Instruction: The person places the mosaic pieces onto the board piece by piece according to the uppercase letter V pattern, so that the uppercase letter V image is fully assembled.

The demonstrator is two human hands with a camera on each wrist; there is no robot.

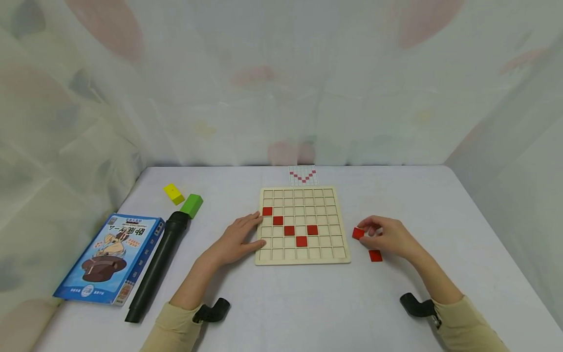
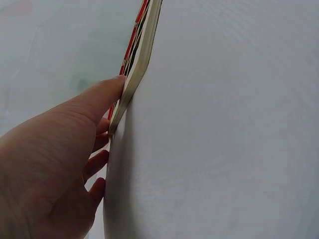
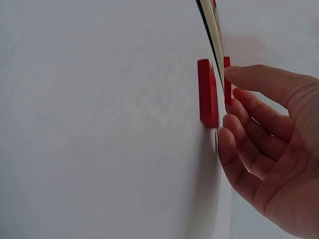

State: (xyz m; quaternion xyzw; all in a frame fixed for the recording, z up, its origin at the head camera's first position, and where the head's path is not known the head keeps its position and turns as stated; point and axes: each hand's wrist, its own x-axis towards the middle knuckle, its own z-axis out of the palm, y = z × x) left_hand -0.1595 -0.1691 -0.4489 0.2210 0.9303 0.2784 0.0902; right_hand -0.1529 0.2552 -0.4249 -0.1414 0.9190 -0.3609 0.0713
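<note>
A pale wooden grid board [image 1: 325,254] lies flat on the white table, with several red square tiles [image 1: 289,231] set in its cells in a lopsided V. My left hand [image 1: 237,239] rests at the board's left edge, thumb and fingertips touching the rim; the left wrist view shows the thumb [image 2: 102,94] on that edge. To the right of the board, my right hand [image 1: 384,237] pinches a red tile [image 1: 358,233] between thumb and fingers. Another red tile [image 1: 375,255] lies on the table just below that hand.
Behind the board lies a small card [image 1: 303,175] printed with a red V pattern on a grid. At the left are a blue box [image 1: 119,259], a long black tube [image 1: 160,264], a green block [image 1: 191,205] and a yellow block [image 1: 174,194].
</note>
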